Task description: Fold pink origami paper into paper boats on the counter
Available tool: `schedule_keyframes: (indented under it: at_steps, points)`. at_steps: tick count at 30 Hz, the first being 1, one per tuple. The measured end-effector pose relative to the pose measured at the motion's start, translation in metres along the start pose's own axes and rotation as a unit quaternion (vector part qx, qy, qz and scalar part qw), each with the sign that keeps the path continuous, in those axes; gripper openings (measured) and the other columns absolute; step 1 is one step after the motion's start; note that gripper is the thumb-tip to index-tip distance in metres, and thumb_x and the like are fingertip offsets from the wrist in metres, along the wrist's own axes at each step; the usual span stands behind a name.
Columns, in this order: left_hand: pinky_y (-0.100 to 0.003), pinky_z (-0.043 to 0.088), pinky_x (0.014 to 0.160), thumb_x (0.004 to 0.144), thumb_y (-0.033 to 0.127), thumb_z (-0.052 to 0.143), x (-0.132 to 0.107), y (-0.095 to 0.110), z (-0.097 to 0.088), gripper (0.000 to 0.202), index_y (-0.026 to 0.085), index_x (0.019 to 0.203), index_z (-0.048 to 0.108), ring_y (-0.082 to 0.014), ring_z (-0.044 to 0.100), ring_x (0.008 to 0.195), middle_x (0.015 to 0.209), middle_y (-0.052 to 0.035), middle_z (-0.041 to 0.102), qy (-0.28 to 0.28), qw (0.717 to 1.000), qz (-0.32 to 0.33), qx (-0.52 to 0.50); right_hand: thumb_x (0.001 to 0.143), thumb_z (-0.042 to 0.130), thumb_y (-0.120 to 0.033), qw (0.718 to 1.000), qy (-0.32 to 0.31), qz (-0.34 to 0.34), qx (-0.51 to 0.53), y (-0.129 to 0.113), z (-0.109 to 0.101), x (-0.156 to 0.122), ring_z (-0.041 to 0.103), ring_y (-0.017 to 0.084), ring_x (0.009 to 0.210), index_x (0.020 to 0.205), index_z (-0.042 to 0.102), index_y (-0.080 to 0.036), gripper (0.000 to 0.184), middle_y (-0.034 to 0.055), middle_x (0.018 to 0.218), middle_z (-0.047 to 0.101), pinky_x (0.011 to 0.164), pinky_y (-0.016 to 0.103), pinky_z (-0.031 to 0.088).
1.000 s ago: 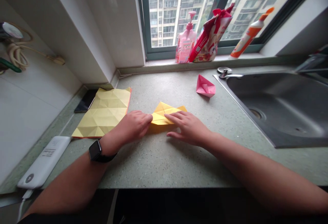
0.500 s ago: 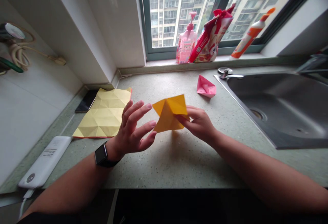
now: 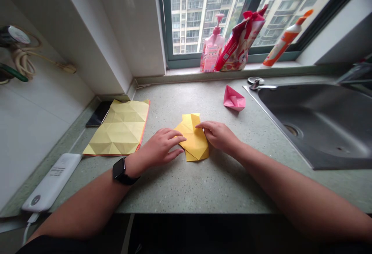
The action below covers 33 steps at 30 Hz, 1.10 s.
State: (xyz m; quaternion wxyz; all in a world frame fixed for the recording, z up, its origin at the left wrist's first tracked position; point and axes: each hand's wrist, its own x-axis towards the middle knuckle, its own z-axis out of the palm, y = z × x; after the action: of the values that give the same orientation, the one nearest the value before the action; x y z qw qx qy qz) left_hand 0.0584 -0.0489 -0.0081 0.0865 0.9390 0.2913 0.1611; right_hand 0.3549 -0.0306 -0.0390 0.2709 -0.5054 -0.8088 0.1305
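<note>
A folded sheet of yellow origami paper [image 3: 192, 139] lies on the counter between my hands, its layers offset into a cross-like outline. My left hand [image 3: 162, 144] rests at its left edge, fingers apart and fingertips on the paper. From the right, my right hand [image 3: 219, 135] pinches the paper's upper right edge between thumb and index finger; the other fingers are curled. Off to the left are creased pale-yellow sheets [image 3: 119, 128] with an orange-red edge beneath. A pink folded paper piece [image 3: 234, 99] stands behind my right hand.
A steel sink [image 3: 319, 130] is set into the counter at right. A white power bank [image 3: 52, 184] with a cable and a dark phone [image 3: 99, 114] lie at left. On the windowsill stand a pink pump bottle [image 3: 212, 50], a red bag [image 3: 241, 42] and an orange-white bottle [image 3: 286, 38].
The yellow paper has come down from mid-air, where my right hand held it, and now lies flatter on the counter. My left hand has lowered and moved right onto its edge.
</note>
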Motion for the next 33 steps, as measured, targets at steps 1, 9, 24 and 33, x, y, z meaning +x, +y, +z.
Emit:
schedule_keyframes:
  at_steps: [1, 9, 24, 33]
  points:
    - [-0.049, 0.056, 0.11, 0.108, 0.035, 0.066, 0.0, 0.0, 0.001, 0.034, 0.024, 0.139, 0.071, -0.0288, 0.07, 0.125, 0.135, -0.0111, 0.076, -0.011, 1.0, 0.0, -0.009, 0.098, 0.053, -0.008, 1.0, -0.008, -0.02, -0.014, 0.0, 0.0, -0.001, 0.08, 0.024, 0.104, 0.115, 0.083, -0.025, 0.038, 0.0067, 0.117, 0.085, 0.091, 0.037, 0.062]
    - [-0.059, 0.037, 0.128, 0.112, 0.039, 0.061, 0.001, 0.003, 0.002, 0.031, 0.025, 0.137, 0.072, -0.0286, 0.068, 0.134, 0.141, -0.01, 0.075, -0.042, 0.997, -0.053, 0.022, 0.102, 0.067, -0.022, 0.989, -0.011, -0.083, -0.123, -0.012, -0.007, -0.008, 0.073, 0.019, 0.077, 0.106, 0.087, -0.032, 0.023, 0.0029, 0.104, 0.083, 0.068, 0.032, 0.05]
    - [-0.058, 0.047, 0.115, 0.101, 0.059, 0.069, -0.002, 0.005, 0.003, 0.055, 0.021, 0.141, 0.069, -0.0378, 0.06, 0.126, 0.139, -0.0166, 0.068, -0.046, 0.996, -0.048, 0.062, 0.103, 0.073, -0.027, 0.97, -0.038, -0.219, -0.102, -0.031, -0.003, -0.015, 0.072, 0.026, 0.112, 0.103, 0.086, -0.029, 0.013, 0.0073, 0.124, 0.081, 0.098, 0.045, 0.055]
    - [-0.049, 0.051, 0.106, 0.096, 0.017, 0.066, 0.0, 0.002, 0.0, 0.033, 0.022, 0.127, 0.076, -0.0304, 0.069, 0.117, 0.132, -0.0095, 0.076, -0.05, 0.997, -0.029, 0.045, 0.102, 0.069, -0.02, 0.967, -0.082, -0.238, -0.037, -0.025, 0.006, -0.015, 0.078, 0.027, 0.119, 0.132, 0.081, -0.025, 0.032, 0.0097, 0.132, 0.082, 0.107, 0.047, 0.063]
